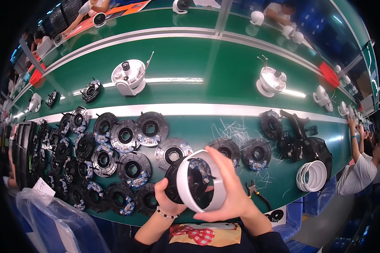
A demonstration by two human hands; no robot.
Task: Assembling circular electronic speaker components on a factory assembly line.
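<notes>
Near the table's front edge, my left hand (166, 201) is closed on a black round disc part (172, 177) with a blue circuit board on it. My right hand (232, 194) grips a white plastic ring (182, 185), thumb below and fingers along its right side. The ring stands tilted in front of the disc and overlaps it, with the board showing through its opening. Whether the two parts are joined, I cannot tell. Behind them lies another disc with a circuit board (185, 147).
Several similar discs (133, 168) cover the table's left side. At right are wire cutters (257, 194), stacked white rings (311, 177), thin white clippings (232, 133) and dark parts (299, 126). White housings (130, 78) stand on the green belt (207, 71) beyond. People sit farther off.
</notes>
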